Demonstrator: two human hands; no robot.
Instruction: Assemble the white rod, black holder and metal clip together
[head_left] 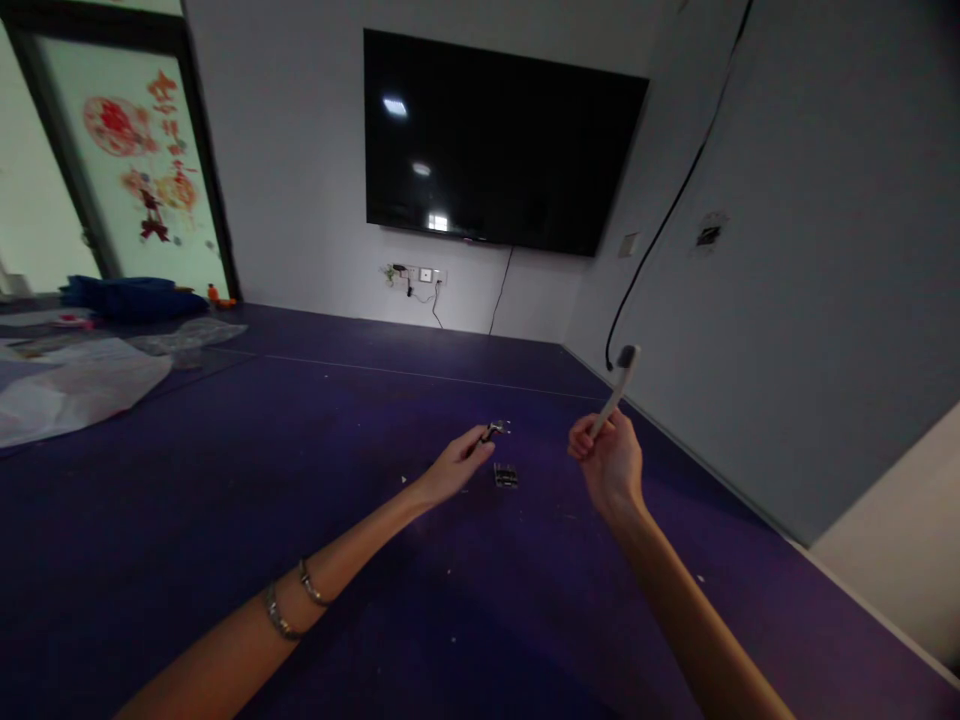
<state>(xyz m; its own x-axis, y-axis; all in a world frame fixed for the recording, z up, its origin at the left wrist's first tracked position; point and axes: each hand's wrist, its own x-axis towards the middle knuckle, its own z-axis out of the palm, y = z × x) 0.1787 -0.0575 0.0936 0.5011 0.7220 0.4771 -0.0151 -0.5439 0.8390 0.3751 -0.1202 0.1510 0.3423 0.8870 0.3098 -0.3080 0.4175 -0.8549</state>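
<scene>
My left hand [456,468] is closed around a small dark object with shiny metal parts [496,430], held just above the purple surface. Its exact kind is too small to make out. A little below it lies a small dark board with pale marks [505,476], which looks like a circuit board; neither hand touches it. Raised to the right, my right hand [609,460] grips a white toothbrush [613,402] by the handle. The dark bristle head points up, apart from the board.
The purple tabletop [315,520] carries scattered white specks. Clear plastic and white sheets [90,390] lie at the left, near a blue cloth bundle [127,297] and a small orange item [214,294]. A black cable [675,205] hangs down the right wall; a television [502,145] is mounted ahead.
</scene>
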